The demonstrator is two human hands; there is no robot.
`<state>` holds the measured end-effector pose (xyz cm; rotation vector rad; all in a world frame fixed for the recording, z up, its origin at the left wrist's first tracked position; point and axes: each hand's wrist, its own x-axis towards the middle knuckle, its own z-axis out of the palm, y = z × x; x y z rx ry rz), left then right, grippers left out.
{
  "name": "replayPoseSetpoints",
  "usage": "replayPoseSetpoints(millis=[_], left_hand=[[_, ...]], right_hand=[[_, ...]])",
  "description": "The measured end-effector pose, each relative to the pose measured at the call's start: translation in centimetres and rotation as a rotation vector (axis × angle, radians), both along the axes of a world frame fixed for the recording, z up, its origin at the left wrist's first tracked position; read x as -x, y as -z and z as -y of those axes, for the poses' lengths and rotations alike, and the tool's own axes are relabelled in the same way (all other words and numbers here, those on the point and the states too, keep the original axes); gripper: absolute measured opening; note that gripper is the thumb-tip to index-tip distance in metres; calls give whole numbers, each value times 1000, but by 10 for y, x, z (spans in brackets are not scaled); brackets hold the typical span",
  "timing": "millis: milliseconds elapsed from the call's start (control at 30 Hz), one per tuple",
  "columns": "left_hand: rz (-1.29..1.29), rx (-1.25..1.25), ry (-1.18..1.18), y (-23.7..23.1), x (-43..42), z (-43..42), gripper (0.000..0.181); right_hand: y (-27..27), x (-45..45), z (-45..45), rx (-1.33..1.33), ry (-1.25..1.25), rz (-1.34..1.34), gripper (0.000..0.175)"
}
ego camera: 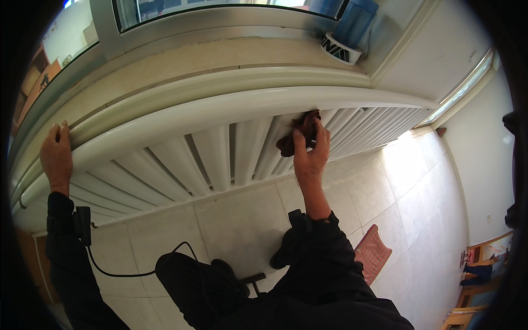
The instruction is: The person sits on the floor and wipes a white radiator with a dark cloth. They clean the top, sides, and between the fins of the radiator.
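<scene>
A dark red cloth (307, 126) is in my right hand (312, 159), pinched between thumb and fingers. The hand presses it against the upper part of a white radiator (247, 144), just under its rounded top rail (231, 102). Part of the bunched cloth hangs over the vertical columns. On the far left my left hand (56, 159) rests at the edge of the window sill (173, 70), beside the radiator's left end. Its fingers point away from me, and their grip on the edge is not clear.
A blue plastic container (355, 22) stands in a black-and-white patterned holder (341, 49) at the sill's right end. Above is a metal-framed window (214, 18). A cable (119, 275) loops from my left sleeve. A red checked cloth (372, 253) lies low at right, above the tiled floor (243, 218).
</scene>
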<state>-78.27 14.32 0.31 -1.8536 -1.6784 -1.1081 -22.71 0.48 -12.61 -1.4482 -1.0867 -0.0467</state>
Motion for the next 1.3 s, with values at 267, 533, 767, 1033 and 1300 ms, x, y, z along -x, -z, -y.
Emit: replayPoseSetpoints(millis=[267, 533, 767, 1033, 1300], left_hand=[[-12, 19, -25, -1, 0, -1, 37], [15, 81, -46, -2, -1, 2, 37], [-20, 49, -36, 2, 8, 0, 37], [-34, 45, -59, 3, 18, -2, 36], [-88, 48, -36, -3, 22, 2, 37]], right_hand=[[-10, -6, -7, -109, 128, 136, 37], [-16, -9, -9, -103, 78, -144, 20], [39, -14, -15, -86, 214, 50, 18], [179, -17, -5, 402, 211, -144, 32], [255, -26, -9, 793, 178, -254, 39]])
